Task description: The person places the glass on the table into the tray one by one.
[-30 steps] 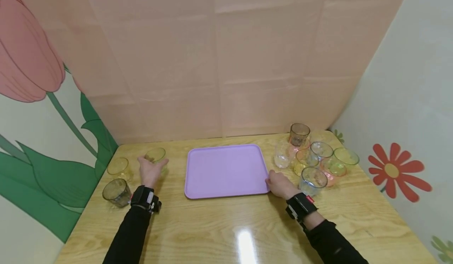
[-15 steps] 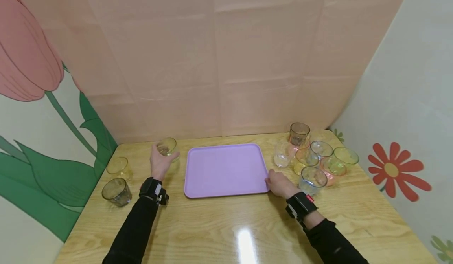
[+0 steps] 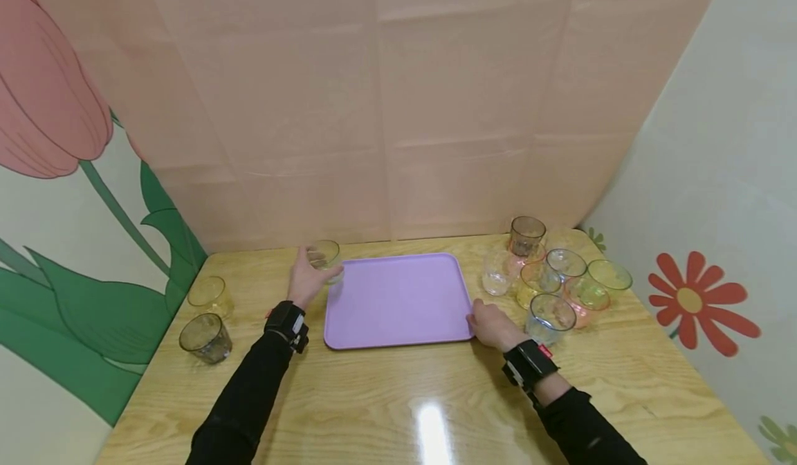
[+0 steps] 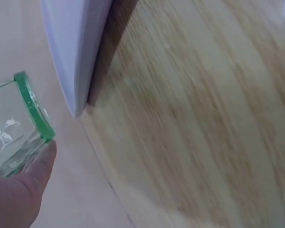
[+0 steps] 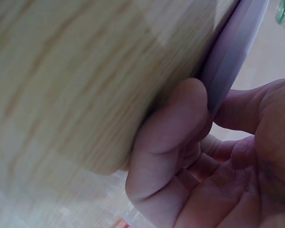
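Observation:
My left hand [image 3: 306, 279] grips a clear drinking glass [image 3: 324, 252] with a greenish rim, beside the far left corner of the purple tray [image 3: 398, 302]. In the left wrist view a thick green end of the glass [image 4: 32, 107] shows, with a finger along its side and the tray's corner [image 4: 78, 61] close by. On the opposite side, my right hand [image 3: 495, 325] pinches the tray's right edge near its front corner. The right wrist view shows curled fingers and thumb at the tray's rim [image 5: 232, 57].
Left of the tray stand a yellow glass [image 3: 210, 295] and a dark grey glass [image 3: 207, 339]. Several coloured glasses crowd the table's right side, among them a clear blue-rimmed one [image 3: 551, 316] just beside my right hand. A pink sheet [image 3: 386, 105] hangs behind the table.
My left hand has carried the glass rightward from the left part of the table to the tray's far left corner. My right hand and the tray have stayed in place.

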`<state>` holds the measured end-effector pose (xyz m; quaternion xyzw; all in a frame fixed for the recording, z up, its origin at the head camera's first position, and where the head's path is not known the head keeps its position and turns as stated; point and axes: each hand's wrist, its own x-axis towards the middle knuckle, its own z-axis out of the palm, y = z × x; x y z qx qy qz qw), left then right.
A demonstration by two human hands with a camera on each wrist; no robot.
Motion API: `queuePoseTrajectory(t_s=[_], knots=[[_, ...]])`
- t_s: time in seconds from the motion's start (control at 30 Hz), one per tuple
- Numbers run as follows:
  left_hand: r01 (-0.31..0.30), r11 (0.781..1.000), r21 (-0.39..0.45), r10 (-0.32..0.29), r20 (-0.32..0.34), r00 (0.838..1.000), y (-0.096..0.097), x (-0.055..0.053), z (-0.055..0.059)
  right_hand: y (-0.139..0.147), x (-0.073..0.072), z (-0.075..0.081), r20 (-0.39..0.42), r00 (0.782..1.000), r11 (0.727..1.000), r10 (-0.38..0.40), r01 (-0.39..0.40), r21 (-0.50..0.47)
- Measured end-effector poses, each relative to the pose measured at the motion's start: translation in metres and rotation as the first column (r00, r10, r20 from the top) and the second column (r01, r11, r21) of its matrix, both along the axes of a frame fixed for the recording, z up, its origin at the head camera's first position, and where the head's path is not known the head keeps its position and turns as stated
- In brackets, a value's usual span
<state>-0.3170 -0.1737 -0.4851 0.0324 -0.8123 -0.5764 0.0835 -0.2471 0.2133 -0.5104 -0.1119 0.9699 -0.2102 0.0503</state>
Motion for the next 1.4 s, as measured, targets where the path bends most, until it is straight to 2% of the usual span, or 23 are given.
queuePoseTrajectory(t_s=[0.23,0.43,0.7,1.0,1.13,1.4], knots=[[0.042,0.998,-0.044,-0.039,0.061,0.997,0.011,-0.003,0.002,-0.001,0.002,0.002,-0.014,1.000,1.000,-0.002,0.002,-0.002],[0.075,0.994,-0.084,-0.066,0.109,0.992,0.013,-0.012,0.000,-0.001,0.002,0.001,-0.017,1.000,1.000,-0.004,0.004,-0.004],[0.099,0.979,-0.179,-0.078,0.121,0.990,0.012,-0.019,0.005,-0.002,0.002,0.001,-0.023,1.000,1.000,0.000,0.000,-0.012],[0.162,0.974,-0.157,-0.139,0.150,0.979,0.014,-0.020,0.004,-0.002,0.000,0.001,0.010,1.000,1.000,-0.017,0.017,0.008],[0.170,0.975,-0.142,-0.148,0.158,0.976,0.013,-0.024,0.000,-0.003,0.000,0.000,-0.021,1.000,1.000,-0.018,0.018,0.016],[0.177,0.974,-0.139,-0.150,0.185,0.971,0.011,-0.029,-0.005,-0.003,0.002,0.001,-0.019,1.000,1.000,-0.008,0.009,0.030]])
